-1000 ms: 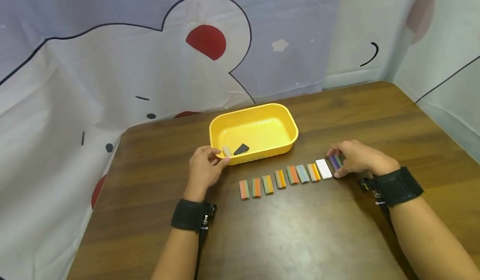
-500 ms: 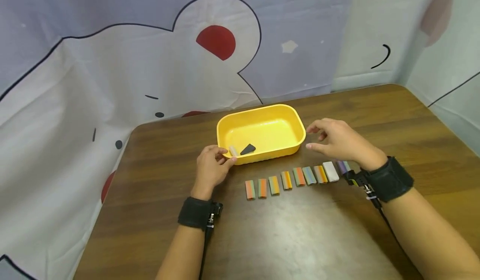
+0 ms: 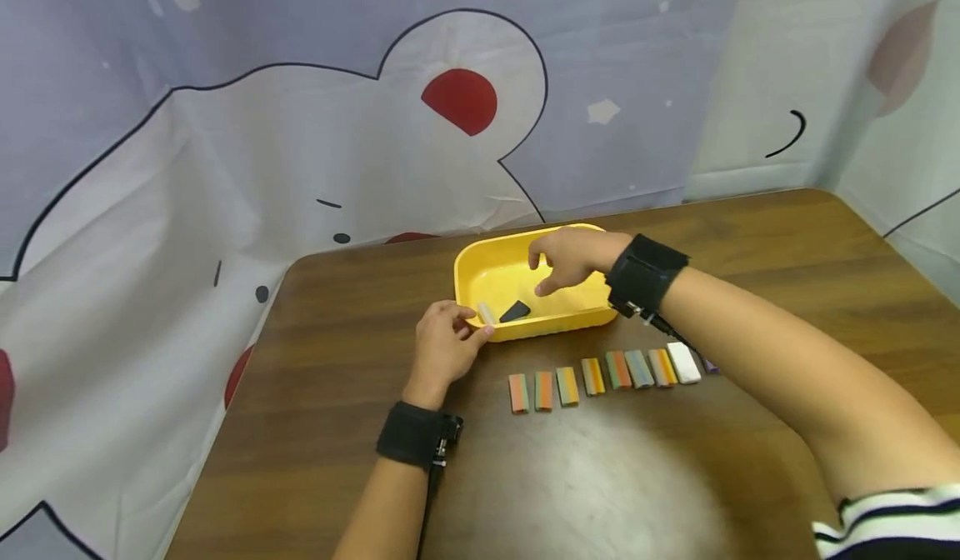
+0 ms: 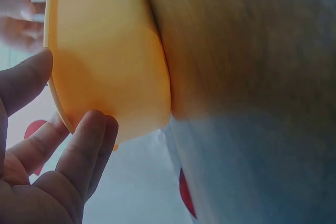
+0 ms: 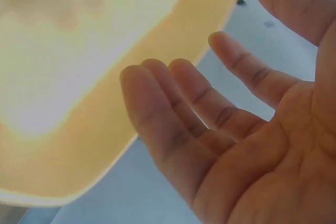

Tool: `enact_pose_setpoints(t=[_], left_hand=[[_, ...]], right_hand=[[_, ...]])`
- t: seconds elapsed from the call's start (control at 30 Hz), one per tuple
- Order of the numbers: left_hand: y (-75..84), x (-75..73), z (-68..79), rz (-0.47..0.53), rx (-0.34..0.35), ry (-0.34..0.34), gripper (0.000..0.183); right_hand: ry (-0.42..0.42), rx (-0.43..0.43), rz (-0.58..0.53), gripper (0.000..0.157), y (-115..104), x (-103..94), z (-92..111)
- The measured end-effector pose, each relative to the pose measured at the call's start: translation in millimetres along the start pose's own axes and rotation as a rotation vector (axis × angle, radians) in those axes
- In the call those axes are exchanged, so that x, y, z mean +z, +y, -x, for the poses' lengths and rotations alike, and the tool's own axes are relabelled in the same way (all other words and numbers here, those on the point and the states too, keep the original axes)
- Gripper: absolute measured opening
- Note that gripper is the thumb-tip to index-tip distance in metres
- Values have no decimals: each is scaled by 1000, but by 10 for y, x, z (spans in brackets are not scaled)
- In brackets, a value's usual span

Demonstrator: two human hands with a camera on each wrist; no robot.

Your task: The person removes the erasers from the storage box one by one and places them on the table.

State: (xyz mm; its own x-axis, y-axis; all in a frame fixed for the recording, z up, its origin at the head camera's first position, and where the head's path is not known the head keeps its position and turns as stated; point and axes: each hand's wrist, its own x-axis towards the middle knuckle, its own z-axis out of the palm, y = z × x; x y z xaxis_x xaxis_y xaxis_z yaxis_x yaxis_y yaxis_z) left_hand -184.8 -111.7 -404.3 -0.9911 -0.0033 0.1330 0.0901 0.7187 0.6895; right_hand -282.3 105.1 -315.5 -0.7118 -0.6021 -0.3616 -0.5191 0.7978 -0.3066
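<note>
Holding the near left corner of the yellow tray point(image 3: 555, 325): left hand point(image 3: 445, 339), thumb and fingers curled about the rim.

Right hand point(image 3: 568, 258): fingers parted, loosely bent, nothing in the palm; over the right half of the tray, height above its floor not to be told.

Yellow tray: on the bench point(image 3: 337, 310), long axis running left to right.

Black piece point(image 3: 515, 311): one, flat, in the tray near the near wall, long axis slanting away to the right. Lies left of the right hand's fingertips and nearer the person; just right of the left hand's. Which hand is nearer, uncertain. Judged the key relation: a right-hand pick would call for a shift left and towards the person.

Pale piece point(image 3: 486, 314): one, in the tray's near left corner, just beside the left hand.

Striped blocks point(image 3: 592, 377): seven, in a row between tray and person.

White block point(image 3: 683, 362): one, at their right.

Purple block point(image 3: 710, 367): beside it, partly hidden by the right forearm point(image 3: 750, 352).
</note>
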Motion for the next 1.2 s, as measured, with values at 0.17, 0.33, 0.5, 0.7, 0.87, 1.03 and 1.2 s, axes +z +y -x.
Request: enact_pose_setpoints(t=[0.17, 0.33, 0.5, 0.7, 0.87, 1.03, 1.2], left_hand=[[24, 24, 3, -27, 22, 14, 36], [33, 23, 6, -31, 51, 29, 35], [36, 30, -10, -32, 65, 36, 34], [53, 48, -13, -25, 47, 35, 34], [60, 63, -25, -25, 54, 41, 34], [49, 88, -43, -28, 73, 47, 34], [50, 97, -58, -19, 69, 48, 34]], right_hand=[[-104, 67, 0, 44, -166, 90, -284], [-181, 114, 36, 27, -254, 169, -496], [-259, 149, 87, 28, -310, 165, -650], [-358, 157, 128, 24, -328, 194, -751], [-382, 142, 82, 19, -305, 225, -793], [-384, 141, 43, 19, -293, 241, -781], [-368, 131, 103, 15, -289, 277, -824]])
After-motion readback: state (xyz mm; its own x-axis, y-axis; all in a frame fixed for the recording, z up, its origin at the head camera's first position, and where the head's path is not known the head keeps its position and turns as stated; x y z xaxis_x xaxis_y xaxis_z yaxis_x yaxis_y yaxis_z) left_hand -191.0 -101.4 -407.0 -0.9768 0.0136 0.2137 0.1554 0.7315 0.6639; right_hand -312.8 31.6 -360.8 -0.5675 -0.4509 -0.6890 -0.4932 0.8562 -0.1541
